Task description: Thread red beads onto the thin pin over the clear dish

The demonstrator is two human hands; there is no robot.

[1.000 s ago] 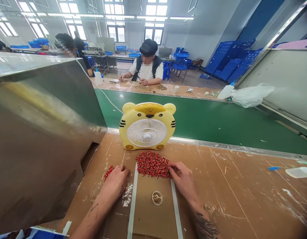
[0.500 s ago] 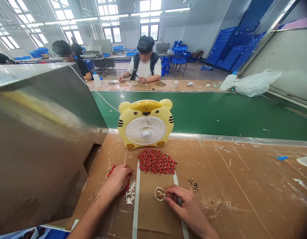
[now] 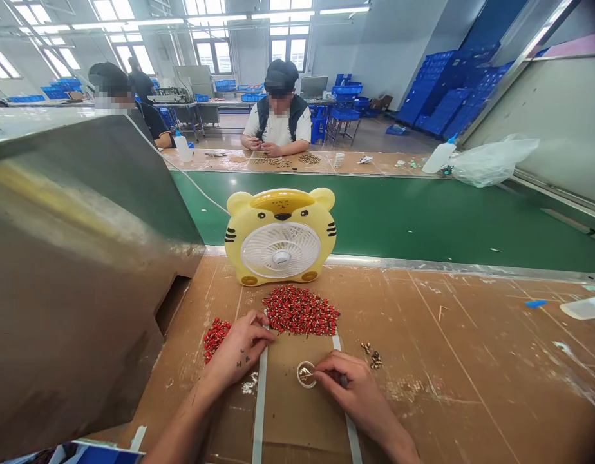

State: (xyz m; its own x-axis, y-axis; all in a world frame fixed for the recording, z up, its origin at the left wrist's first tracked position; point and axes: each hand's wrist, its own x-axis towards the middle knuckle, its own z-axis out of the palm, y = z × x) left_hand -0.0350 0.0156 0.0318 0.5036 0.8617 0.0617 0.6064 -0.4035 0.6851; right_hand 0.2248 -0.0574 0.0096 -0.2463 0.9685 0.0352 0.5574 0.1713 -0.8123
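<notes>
Brown cardboard [image 3: 447, 361], right fingers [image 3: 333, 362] around a thin stick [image 3: 307, 374] (left fingers [image 3: 259, 333]: hold unclear)

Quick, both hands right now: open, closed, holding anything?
Left hand: fingers bent by the larger red pile; any grip cannot be told.
Right hand: closed, holding a thin stick at the small cup.

Bright light pours through the far windows [image 3: 212, 58], blown out to white, with tube lights [image 3: 126, 24] glowing overhead! A hazy sheen streaks the metal box [image 3: 85, 258] at left, while wide-angle bending slants the outer edges and dark blur smudges the near right corner.
</notes>
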